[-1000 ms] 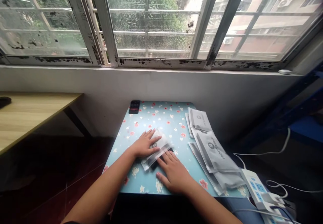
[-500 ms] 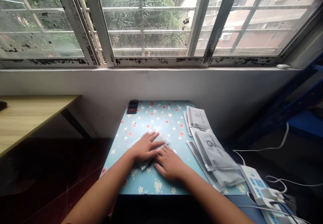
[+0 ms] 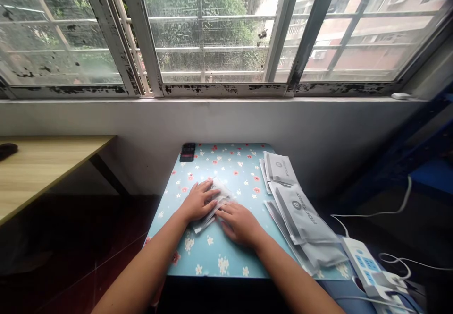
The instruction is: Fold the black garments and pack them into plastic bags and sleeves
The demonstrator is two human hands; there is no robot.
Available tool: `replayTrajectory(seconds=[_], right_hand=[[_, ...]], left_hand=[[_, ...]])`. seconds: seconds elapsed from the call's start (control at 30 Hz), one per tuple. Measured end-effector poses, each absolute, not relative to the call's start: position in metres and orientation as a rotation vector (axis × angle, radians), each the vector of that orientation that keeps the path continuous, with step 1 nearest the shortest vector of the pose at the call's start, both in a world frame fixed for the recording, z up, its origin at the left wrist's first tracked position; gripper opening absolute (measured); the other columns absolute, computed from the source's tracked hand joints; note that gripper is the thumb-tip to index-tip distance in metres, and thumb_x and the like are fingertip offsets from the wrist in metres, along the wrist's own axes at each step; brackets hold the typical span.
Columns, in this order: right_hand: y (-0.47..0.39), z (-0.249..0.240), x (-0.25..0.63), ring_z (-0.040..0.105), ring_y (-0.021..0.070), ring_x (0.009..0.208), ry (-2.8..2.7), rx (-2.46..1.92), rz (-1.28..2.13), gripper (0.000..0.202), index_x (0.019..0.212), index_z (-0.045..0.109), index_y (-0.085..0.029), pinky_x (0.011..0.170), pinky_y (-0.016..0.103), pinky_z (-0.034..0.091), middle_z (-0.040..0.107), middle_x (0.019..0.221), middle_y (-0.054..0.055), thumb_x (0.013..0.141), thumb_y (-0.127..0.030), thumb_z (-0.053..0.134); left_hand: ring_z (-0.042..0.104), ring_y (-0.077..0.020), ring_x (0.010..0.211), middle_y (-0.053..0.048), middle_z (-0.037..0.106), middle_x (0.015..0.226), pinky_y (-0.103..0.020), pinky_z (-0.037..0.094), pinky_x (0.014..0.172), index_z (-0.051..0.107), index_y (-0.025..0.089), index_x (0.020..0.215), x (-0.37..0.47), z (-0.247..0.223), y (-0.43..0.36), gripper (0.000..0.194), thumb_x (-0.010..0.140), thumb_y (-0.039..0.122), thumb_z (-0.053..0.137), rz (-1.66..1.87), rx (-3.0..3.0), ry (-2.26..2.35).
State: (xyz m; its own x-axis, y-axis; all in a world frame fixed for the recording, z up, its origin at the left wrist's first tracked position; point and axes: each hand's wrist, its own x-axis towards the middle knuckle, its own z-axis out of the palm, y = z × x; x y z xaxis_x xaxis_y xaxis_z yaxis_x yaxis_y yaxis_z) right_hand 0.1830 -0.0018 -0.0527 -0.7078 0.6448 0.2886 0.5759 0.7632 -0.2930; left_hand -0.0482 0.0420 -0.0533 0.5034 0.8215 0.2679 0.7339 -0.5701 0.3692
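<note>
A small translucent plastic pouch (image 3: 203,223) lies slanted on the flowered blue table mat (image 3: 222,259). My left hand (image 3: 198,201) rests flat on top of it with fingers stretched out, covering much of its surface. At the pouch's right edge is my right hand (image 3: 241,222), its fingers extended and touching the edge, the thumb lower and apart. Whatever is inside the pouch cannot be made out. To the right of my hands lies a pile of grey-white printed zip pouches (image 3: 296,210), overlapping each other.
A dark pixelated object (image 3: 187,152) sits at the mat's far left corner. Beyond the pile, a white power strip (image 3: 364,262) with plugs and cables stands near the right edge. A wooden table (image 3: 53,163) is at the left; a window (image 3: 215,35) is ahead.
My hands have drawn apart a little, uncovering more of the pouch. The right hand's fingers no longer lie beneath the left hand. The camera view has tilted slightly upward.
</note>
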Motion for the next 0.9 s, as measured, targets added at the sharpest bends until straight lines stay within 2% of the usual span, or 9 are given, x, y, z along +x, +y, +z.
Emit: replayTrajectory(seconds=[0.13, 0.23, 0.33, 0.47, 0.6, 0.67, 0.73, 0.8, 0.9], right_hand=[[0.003, -0.055, 0.188, 0.063, 0.0250, 0.102, -2.535, -1.005, 0.228, 0.028, 0.114, 0.072, -0.020, 0.093, 0.040, 0.050, 0.073, 0.108, 0.009, 0.093, -0.021, 0.053], [0.000, -0.055, 0.185, 0.060, 0.0281, 0.113, -2.550, -1.016, 0.236, 0.034, 0.123, 0.069, -0.020, 0.101, 0.045, 0.047, 0.069, 0.124, 0.012, 0.094, -0.033, 0.057], [-0.005, -0.055, 0.181, 0.052, 0.0312, 0.129, -2.582, -1.088, 0.274, 0.051, 0.139, 0.059, -0.018, 0.112, 0.048, 0.039, 0.059, 0.142, 0.014, 0.096, -0.045, 0.054], [-0.006, -0.056, 0.179, 0.040, 0.0343, 0.142, -2.554, -1.299, 0.314, 0.060, 0.148, 0.051, -0.017, 0.118, 0.052, 0.030, 0.048, 0.154, 0.016, 0.099, -0.051, 0.047], [0.001, -0.059, 0.188, 0.032, 0.0341, 0.149, -2.493, -1.449, 0.349, 0.063, 0.150, 0.048, -0.017, 0.121, 0.055, 0.023, 0.042, 0.160, 0.015, 0.097, -0.051, 0.050], [0.006, -0.060, 0.194, 0.036, 0.0340, 0.146, -2.413, -1.490, 0.309, 0.059, 0.145, 0.053, -0.019, 0.119, 0.054, 0.026, 0.047, 0.156, 0.015, 0.094, -0.048, 0.056], [0.010, -0.059, 0.200, 0.044, 0.0331, 0.139, -2.328, -1.506, 0.255, 0.047, 0.135, 0.062, -0.020, 0.114, 0.050, 0.033, 0.054, 0.148, 0.014, 0.092, -0.042, 0.059], [0.012, -0.057, 0.203, 0.053, 0.0301, 0.125, -2.280, -1.501, 0.217, 0.031, 0.120, 0.067, -0.021, 0.104, 0.044, 0.041, 0.062, 0.133, 0.013, 0.094, -0.033, 0.057], [0.010, -0.054, 0.201, 0.058, 0.0244, 0.104, -2.308, -1.415, 0.199, 0.017, 0.105, 0.068, -0.022, 0.089, 0.036, 0.044, 0.067, 0.109, 0.008, 0.093, -0.027, 0.057]], left_hand=[[0.055, -0.0342, 0.133, -0.010, 0.060, 0.144, -0.057, 0.043, 0.114, 0.073, 0.028, 0.124, -0.054, -0.057, 0.047, 0.033, 0.094, 0.037, 0.062, 0.858, 2.418, 1.579], [0.060, -0.0319, 0.127, -0.009, 0.067, 0.135, -0.053, 0.048, 0.111, 0.074, 0.026, 0.125, -0.056, -0.059, 0.049, 0.034, 0.095, 0.037, 0.060, 0.859, 2.344, 1.605], [0.054, -0.0330, 0.135, -0.009, 0.062, 0.143, -0.053, 0.045, 0.114, 0.070, 0.028, 0.132, -0.056, -0.058, 0.048, 0.040, 0.096, 0.042, 0.060, 0.764, 2.382, 1.467], [0.040, -0.0363, 0.147, -0.010, 0.049, 0.156, -0.056, 0.037, 0.119, 0.065, 0.028, 0.138, -0.056, -0.051, 0.044, 0.044, 0.099, 0.047, 0.056, 0.659, 2.437, 1.192], [0.034, -0.0375, 0.149, -0.007, 0.038, 0.163, -0.058, 0.023, 0.125, 0.065, 0.031, 0.134, -0.063, -0.039, 0.039, 0.047, 0.088, 0.040, 0.070, 0.616, 2.503, 1.015], [0.033, -0.0372, 0.149, -0.005, 0.036, 0.163, -0.058, 0.021, 0.126, 0.066, 0.031, 0.129, -0.067, -0.036, 0.039, 0.050, 0.080, 0.031, 0.075, 0.571, 2.533, 1.002], [0.035, -0.0357, 0.147, -0.005, 0.039, 0.160, -0.055, 0.030, 0.123, 0.066, 0.030, 0.123, -0.068, -0.035, 0.039, 0.047, 0.077, 0.025, 0.076, 0.551, 2.527, 1.057], [0.040, -0.0350, 0.142, -0.006, 0.046, 0.155, -0.052, 0.039, 0.117, 0.067, 0.029, 0.116, -0.065, -0.037, 0.038, 0.040, 0.078, 0.026, 0.077, 0.581, 2.516, 1.147], [0.050, -0.0316, 0.130, -0.006, 0.058, 0.140, -0.048, 0.043, 0.111, 0.070, 0.028, 0.104, -0.052, -0.042, 0.036, 0.023, 0.082, 0.028, 0.077, 0.641, 2.594, 1.143]])
